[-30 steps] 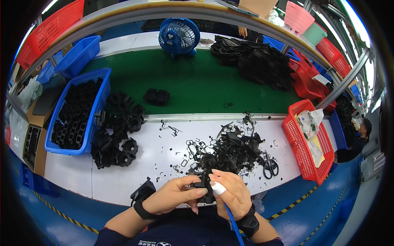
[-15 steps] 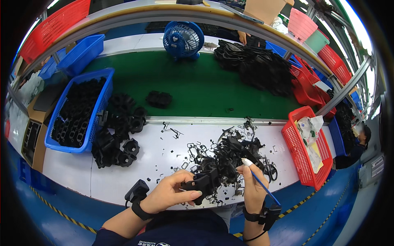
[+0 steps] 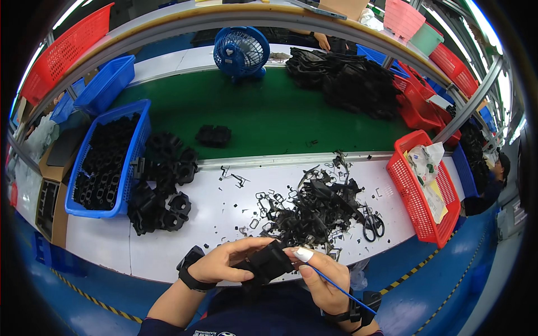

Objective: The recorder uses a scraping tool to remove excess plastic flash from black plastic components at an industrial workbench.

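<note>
My left hand [image 3: 221, 264] grips a boxy black moulded plastic part [image 3: 270, 261] close to my body, thumb at its near side and fingers behind it. A slim blue-handled tool [image 3: 350, 295] is pinched in my right hand [image 3: 329, 283], its handle slanting down to the right. The tool's tip is hidden at the part's right edge, where my right fingertips meet it. One right finger wears a white finger cover [image 3: 303, 255]. Just beyond both hands spreads a heap of black plastic scraps [image 3: 314, 213], and black-handled scissors [image 3: 372, 225] lie at its right side.
Several black moulded parts [image 3: 162, 193] are piled at left beside a blue basket [image 3: 147, 120] of similar pieces. One more part [image 3: 213, 135] sits on the green belt [image 3: 168, 106], below a blue fan [image 3: 241, 51]. A red basket [image 3: 417, 196] holding papers and plastic bags stands at right.
Both hands have drawn nearer my body with the black part, which is now tilted differently. My right hand and the tool have moved left and down, against the part. The scissors show more fully.
</note>
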### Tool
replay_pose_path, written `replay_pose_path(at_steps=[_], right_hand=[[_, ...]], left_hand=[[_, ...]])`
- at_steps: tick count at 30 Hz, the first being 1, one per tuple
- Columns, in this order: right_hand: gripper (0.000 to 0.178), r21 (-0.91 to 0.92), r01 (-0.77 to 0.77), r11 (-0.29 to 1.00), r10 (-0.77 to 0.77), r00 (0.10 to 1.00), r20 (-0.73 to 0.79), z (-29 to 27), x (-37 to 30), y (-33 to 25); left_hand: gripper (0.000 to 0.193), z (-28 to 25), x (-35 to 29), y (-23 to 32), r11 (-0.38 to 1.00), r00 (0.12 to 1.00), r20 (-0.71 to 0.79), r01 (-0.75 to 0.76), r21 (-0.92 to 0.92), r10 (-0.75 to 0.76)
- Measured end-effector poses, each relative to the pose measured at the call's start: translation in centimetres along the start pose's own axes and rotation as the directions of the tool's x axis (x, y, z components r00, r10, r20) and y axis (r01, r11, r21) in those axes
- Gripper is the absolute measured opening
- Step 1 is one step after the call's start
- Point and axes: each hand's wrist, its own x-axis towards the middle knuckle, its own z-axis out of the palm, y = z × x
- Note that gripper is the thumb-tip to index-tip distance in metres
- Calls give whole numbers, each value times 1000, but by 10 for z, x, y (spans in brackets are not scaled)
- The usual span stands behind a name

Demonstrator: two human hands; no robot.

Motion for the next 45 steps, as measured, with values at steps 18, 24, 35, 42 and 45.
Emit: replay_pose_path(at_steps=[18, 24, 35, 42, 45], right_hand=[[23, 40, -141, 989, 141, 990, 10, -15, 10, 0], [24, -261, 312, 913, -278, 947, 159, -15, 19, 3], [20, -238, 367, 899, -320, 923, 216, -23, 17, 14], [21, -365, 641, 675, -606, 764, 220, -15, 20, 18], [20, -497, 469, 731, -598, 790, -134, -35, 35, 26]], left_hand=[[61, 1, 1, 1, 986, 994, 23, 108, -124, -106], [62, 1, 4, 2, 989, 990, 49, 133, -70, -130], [59, 0, 14, -3, 978, 983, 73, 177, -112, -170], [57, 7, 5, -6, 917, 959, -137, 188, -352, -249], [56, 13, -4, -5, 912, 966, -146, 146, -383, -215]])
